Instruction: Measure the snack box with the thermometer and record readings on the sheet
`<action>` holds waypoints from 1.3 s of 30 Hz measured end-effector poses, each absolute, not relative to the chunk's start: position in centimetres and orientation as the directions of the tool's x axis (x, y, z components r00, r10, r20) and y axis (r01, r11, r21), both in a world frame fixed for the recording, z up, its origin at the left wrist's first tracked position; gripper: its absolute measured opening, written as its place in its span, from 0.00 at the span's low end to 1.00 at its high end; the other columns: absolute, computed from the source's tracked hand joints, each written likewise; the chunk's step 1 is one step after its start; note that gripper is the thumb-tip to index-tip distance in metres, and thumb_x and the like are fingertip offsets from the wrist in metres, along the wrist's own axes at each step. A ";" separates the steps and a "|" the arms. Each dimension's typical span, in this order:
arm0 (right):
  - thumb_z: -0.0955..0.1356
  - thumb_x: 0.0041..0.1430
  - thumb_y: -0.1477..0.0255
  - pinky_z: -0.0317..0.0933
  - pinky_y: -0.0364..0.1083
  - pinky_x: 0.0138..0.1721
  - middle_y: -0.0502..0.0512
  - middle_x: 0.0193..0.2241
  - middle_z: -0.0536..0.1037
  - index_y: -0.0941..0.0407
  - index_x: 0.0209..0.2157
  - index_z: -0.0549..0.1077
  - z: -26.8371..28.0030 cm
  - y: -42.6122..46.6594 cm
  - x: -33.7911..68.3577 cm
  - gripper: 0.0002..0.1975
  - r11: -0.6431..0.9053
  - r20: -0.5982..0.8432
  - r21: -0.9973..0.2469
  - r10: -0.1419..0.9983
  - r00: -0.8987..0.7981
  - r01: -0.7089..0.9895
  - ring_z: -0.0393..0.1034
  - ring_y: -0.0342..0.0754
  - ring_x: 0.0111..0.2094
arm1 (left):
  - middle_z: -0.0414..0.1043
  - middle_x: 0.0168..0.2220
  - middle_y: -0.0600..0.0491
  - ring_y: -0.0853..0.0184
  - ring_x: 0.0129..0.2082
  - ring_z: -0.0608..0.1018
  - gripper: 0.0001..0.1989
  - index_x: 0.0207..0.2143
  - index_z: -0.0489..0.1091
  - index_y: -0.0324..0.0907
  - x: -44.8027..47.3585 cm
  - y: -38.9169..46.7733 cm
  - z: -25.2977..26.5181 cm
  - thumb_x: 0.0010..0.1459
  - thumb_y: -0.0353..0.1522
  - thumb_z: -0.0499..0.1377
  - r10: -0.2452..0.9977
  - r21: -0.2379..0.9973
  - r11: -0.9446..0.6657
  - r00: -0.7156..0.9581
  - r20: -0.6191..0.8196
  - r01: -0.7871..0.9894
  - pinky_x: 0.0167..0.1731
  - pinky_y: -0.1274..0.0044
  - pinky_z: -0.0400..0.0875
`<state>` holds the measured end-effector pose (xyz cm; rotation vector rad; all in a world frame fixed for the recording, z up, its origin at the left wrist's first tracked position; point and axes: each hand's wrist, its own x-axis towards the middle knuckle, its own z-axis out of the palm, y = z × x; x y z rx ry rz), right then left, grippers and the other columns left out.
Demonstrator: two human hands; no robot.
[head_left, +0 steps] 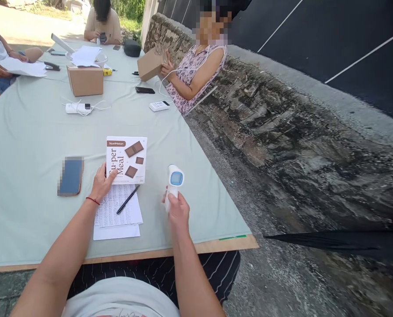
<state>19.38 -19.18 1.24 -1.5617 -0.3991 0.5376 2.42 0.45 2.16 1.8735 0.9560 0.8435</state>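
Observation:
My left hand is closed around the lower left edge of a white meal box with brown print, its thumb across the front. The box stands tilted above printed sheets of paper, on which a black pen lies slantwise. In my right hand is a white infrared thermometer, gripped by its handle, with its blue-framed display turned towards me. A phone in a blue case lies on the cloth to the left of my left hand.
The table has a pale green cloth. Farther back are a white device with a cord, a cardboard box, a black phone and a white gadget. Several people sit around it; one on the right holds a carton.

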 end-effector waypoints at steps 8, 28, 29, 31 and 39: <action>0.68 0.52 0.52 0.49 0.43 0.24 0.49 0.22 0.64 0.57 0.32 0.69 3.2 -15.4 13.0 0.21 0.054 -0.143 -0.925 0.869 0.475 -0.377 0.54 0.43 0.23 | 0.74 0.48 0.45 0.55 0.48 0.74 0.27 0.51 0.69 0.41 2.4 0.6 2.1 0.62 0.53 0.54 0.851 0.887 -0.366 0.488 0.196 0.282 0.49 0.63 0.68; 0.71 0.48 0.46 0.47 0.43 0.24 0.47 0.22 0.63 0.56 0.33 0.69 3.1 -14.4 12.6 0.27 0.013 -0.240 -0.885 0.845 0.479 -0.465 0.54 0.42 0.23 | 0.75 0.48 0.45 0.54 0.48 0.75 0.27 0.49 0.69 0.42 2.6 0.7 2.1 0.60 0.54 0.56 0.858 0.904 -0.335 0.483 0.176 0.265 0.48 0.63 0.68; 0.71 0.47 0.46 0.47 0.43 0.24 0.47 0.22 0.63 0.56 0.33 0.69 3.2 -14.3 12.6 0.27 0.011 -0.246 -0.880 0.846 0.474 -0.476 0.54 0.42 0.23 | 0.75 0.48 0.45 0.54 0.48 0.75 0.27 0.49 0.69 0.42 2.6 0.7 2.1 0.60 0.54 0.56 0.857 0.904 -0.337 0.483 0.179 0.264 0.49 0.63 0.68; 0.72 0.46 0.46 0.48 0.43 0.24 0.47 0.22 0.63 0.56 0.33 0.68 3.4 -14.3 12.5 0.27 0.009 -0.255 -0.870 0.848 0.465 -0.493 0.54 0.42 0.23 | 0.75 0.49 0.45 0.54 0.49 0.75 0.27 0.50 0.69 0.42 2.6 0.7 2.1 0.60 0.53 0.56 0.856 0.901 -0.344 0.483 0.185 0.264 0.49 0.63 0.68; 0.71 0.49 0.47 0.49 0.43 0.25 0.47 0.23 0.63 0.56 0.33 0.68 3.6 -14.4 12.3 0.26 0.011 -0.253 -0.872 0.847 0.468 -0.490 0.55 0.42 0.24 | 0.74 0.50 0.45 0.55 0.49 0.75 0.27 0.52 0.68 0.42 2.6 0.8 2.0 0.60 0.51 0.57 0.851 0.904 -0.346 0.490 0.191 0.250 0.49 0.63 0.68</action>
